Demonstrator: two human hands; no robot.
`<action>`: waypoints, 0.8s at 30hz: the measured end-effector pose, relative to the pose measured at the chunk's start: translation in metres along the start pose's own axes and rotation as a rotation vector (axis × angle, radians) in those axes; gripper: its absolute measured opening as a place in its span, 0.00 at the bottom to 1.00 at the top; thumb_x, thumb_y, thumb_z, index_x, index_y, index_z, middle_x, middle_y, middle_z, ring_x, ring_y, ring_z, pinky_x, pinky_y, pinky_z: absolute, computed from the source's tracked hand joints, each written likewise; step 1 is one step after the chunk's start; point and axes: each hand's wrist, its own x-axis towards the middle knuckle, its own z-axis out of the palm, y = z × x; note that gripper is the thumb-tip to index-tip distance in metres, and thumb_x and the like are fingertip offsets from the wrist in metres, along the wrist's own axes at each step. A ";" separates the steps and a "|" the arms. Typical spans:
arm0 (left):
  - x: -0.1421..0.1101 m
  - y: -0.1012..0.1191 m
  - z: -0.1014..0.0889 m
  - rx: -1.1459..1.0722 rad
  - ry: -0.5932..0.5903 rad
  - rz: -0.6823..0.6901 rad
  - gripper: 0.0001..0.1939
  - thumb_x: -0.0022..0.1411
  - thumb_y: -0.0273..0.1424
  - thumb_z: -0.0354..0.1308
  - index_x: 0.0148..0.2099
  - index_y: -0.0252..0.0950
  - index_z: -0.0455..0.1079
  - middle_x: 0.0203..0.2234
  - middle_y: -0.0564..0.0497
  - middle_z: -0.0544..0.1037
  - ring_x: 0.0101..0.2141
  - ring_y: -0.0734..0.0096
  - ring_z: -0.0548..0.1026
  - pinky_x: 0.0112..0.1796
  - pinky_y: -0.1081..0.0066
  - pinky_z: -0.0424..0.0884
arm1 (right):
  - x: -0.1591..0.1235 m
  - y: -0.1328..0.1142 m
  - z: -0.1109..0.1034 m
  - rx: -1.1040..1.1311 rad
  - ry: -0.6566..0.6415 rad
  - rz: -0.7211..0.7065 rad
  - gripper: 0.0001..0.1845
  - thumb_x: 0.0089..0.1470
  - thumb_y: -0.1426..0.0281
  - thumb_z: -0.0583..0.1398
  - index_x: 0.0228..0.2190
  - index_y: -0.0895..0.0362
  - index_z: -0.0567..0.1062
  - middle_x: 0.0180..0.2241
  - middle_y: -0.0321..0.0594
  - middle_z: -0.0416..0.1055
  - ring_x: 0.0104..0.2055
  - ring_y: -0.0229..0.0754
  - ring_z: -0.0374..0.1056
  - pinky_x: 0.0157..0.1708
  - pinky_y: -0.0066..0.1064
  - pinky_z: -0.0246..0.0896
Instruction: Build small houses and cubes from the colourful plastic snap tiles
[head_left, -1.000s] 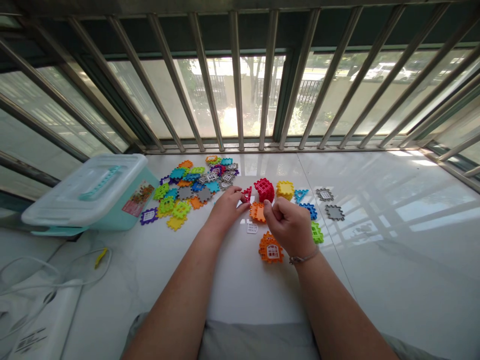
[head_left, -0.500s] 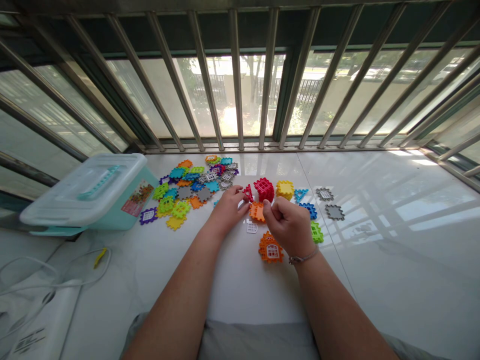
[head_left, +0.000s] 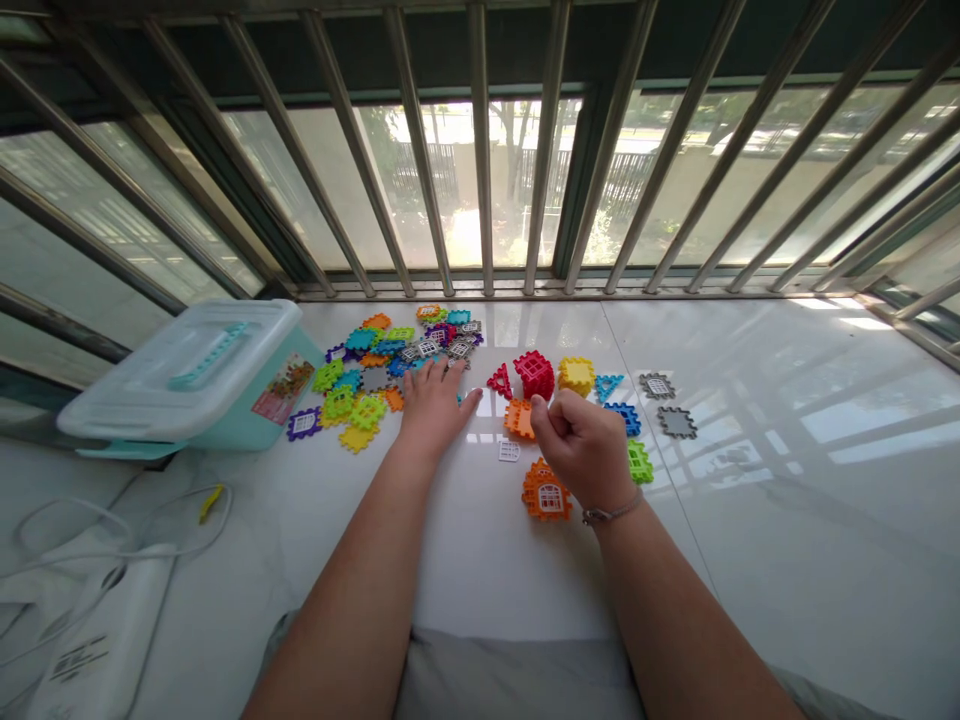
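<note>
My left hand (head_left: 437, 407) reaches flat over the right edge of a heap of mixed plastic building tiles (head_left: 375, 378), fingers spread. Curled into a fist, my right hand (head_left: 585, 445) hovers beside a stack of orange tiles (head_left: 517, 418); whatever its fingers hold, if anything, is hidden. Behind the orange stack are a red triangle tile (head_left: 499, 381), a stack of red tiles (head_left: 534, 374) and a stack of yellow tiles (head_left: 577, 375). In front lie a white window piece (head_left: 509, 451) and orange tiles with a white window (head_left: 547, 492).
Right of my fist lie blue triangle (head_left: 608, 387), blue (head_left: 622, 418) and green tiles (head_left: 640, 462), plus two grey tiles (head_left: 677, 422). A lidded teal box (head_left: 187, 370) stands left, near a cable (head_left: 217, 515) and white power strip (head_left: 112, 640). Metal bars (head_left: 480, 150) line the back.
My left hand has moved left from beside the red triangle to the mixed heap, and its fingers have spread. The red triangle stays on the floor. My right fist keeps its place.
</note>
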 end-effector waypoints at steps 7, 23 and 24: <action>0.001 -0.001 -0.004 0.036 0.055 -0.198 0.36 0.75 0.55 0.54 0.75 0.43 0.70 0.82 0.37 0.54 0.80 0.34 0.50 0.75 0.27 0.47 | -0.001 0.000 -0.001 0.008 -0.010 0.020 0.28 0.69 0.71 0.64 0.25 0.51 0.53 0.20 0.25 0.50 0.21 0.32 0.46 0.24 0.29 0.46; 0.001 -0.010 -0.011 0.048 0.116 -0.452 0.41 0.73 0.60 0.53 0.79 0.46 0.66 0.82 0.32 0.52 0.80 0.28 0.47 0.71 0.22 0.48 | -0.002 0.000 0.000 0.026 -0.005 0.025 0.27 0.70 0.71 0.64 0.26 0.51 0.53 0.21 0.24 0.49 0.21 0.32 0.46 0.24 0.29 0.46; 0.001 -0.011 -0.011 0.038 0.102 -0.483 0.44 0.72 0.63 0.52 0.80 0.46 0.64 0.83 0.32 0.49 0.80 0.25 0.45 0.71 0.20 0.46 | -0.002 0.000 0.000 0.028 -0.005 0.026 0.27 0.69 0.71 0.64 0.26 0.51 0.53 0.21 0.25 0.49 0.21 0.32 0.46 0.24 0.29 0.46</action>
